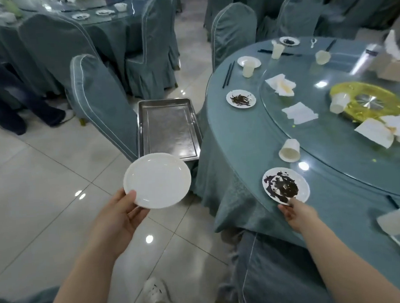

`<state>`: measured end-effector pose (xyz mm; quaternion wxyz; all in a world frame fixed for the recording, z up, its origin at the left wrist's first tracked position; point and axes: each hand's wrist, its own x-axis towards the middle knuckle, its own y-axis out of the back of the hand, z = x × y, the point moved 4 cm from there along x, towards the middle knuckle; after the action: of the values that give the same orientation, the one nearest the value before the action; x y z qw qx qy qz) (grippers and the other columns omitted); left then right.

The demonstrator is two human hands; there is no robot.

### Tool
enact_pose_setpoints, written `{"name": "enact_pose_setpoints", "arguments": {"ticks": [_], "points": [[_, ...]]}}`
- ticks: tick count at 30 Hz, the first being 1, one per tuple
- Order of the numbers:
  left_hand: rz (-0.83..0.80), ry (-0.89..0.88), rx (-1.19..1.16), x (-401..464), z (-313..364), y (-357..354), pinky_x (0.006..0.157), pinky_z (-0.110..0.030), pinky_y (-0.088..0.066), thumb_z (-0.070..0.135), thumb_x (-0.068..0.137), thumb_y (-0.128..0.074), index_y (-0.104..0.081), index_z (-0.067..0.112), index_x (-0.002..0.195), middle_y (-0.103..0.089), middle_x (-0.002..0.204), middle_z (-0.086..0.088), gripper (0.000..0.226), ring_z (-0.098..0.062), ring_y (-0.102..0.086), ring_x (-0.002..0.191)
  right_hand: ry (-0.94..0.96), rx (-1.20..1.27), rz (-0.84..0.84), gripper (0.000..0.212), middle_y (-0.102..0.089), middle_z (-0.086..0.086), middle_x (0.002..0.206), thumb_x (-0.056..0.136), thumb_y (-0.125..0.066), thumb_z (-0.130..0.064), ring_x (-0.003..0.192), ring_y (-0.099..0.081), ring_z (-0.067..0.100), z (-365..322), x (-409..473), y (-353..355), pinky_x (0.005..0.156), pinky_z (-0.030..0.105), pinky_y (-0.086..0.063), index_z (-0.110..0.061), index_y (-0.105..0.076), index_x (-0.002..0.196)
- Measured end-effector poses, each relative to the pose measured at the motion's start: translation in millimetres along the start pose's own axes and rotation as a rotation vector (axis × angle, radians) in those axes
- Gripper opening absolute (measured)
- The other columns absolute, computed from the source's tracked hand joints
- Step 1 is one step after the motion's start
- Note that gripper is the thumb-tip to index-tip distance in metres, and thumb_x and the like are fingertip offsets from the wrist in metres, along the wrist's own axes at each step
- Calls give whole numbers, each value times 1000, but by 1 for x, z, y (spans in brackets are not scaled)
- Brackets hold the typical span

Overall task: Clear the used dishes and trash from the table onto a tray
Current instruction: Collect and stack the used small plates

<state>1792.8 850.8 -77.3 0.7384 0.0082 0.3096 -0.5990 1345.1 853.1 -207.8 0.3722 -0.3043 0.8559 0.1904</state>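
White plate gripped in the left hand, the right hand pinches a soiled plate; both likely go next onto the steel tray ahead.

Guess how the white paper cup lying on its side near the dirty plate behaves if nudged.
The white paper cup lying on its side would probably roll in a curve, since it tapers. It looks empty and thin, so likely very light and easily crushed. The glossy round table may let it skid.
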Motion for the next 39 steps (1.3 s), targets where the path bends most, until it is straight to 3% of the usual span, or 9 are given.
{"name": "enact_pose_setpoints", "arguments": {"ticks": [3,7,12,16,21,26,31,35,39], "points": [[-44,34,12,30,8,-3,62,-19,-56,14,97,-49,-55,13,124,-72,104,0,28,-12,-71,87,18,12,-36,8,-63,12,47,91,-51,2,33,-59,13,11,-27,-14,31,11,-35,-1,-48,83],[-86,79,13,62,27,0,63,-23,-57,13,96,-51,-51,10,128,-68,111,-6,32,-16,-69,90,93,-31,-136,8,-61,9,44,90,-55,1,33,-57,11,5,-70,-55,32,11,-34,-2,-51,84],[-92,104,-20,94,49,9,63,-24,-56,11,95,-52,-54,14,123,-69,109,-4,28,-17,-68,92,280,-117,-316,13,-63,4,47,93,-55,-4,37,-56,8,-20,-133,-136,33,14,-37,-8,-50,82],[-129,122,8,105,59,18,59,-24,-56,10,93,-54,-58,18,111,-72,99,-5,19,-17,-72,81,398,-210,-424,7,-63,6,52,93,-56,-5,38,-54,10,-25,-177,-193,35,15,-35,-7,-50,89],[-211,140,30,114,72,24,61,-25,-57,15,92,-57,-59,19,113,-74,99,-5,22,-19,-72,84,522,-415,-437,3,-69,5,69,90,-60,-14,54,-61,16,-18,-207,-245,46,21,-42,-15,-57,90],[-240,115,71,132,88,23,63,-28,-58,18,93,-55,-56,16,123,-72,106,-9,30,-23,-71,91,513,-386,-526,7,-73,5,85,92,-56,-13,63,-66,17,-17,-210,-290,55,28,-52,-18,-59,95],[-302,84,99,156,104,10,67,-28,-58,27,81,-63,-53,15,126,-71,108,-11,47,-27,-70,96,552,-374,-569,19,-74,7,89,88,-63,-8,76,-72,25,-34,-193,-322,67,38,-59,-18,-59,103],[-251,53,100,193,114,-9,65,-27,-58,13,86,-61,-52,14,126,-72,105,-10,40,-26,-71,92,469,-315,-562,14,-70,14,88,90,-62,-14,65,-64,19,-57,-156,-343,61,29,-54,-14,-60,104],[-178,41,76,245,125,-37,61,-24,-58,10,90,-58,-55,11,123,-73,103,-11,33,-23,-72,87,403,-317,-538,3,-70,8,77,93,-58,-12,53,-60,11,-88,-93,-357,55,23,-49,-12,-61,92]]}}
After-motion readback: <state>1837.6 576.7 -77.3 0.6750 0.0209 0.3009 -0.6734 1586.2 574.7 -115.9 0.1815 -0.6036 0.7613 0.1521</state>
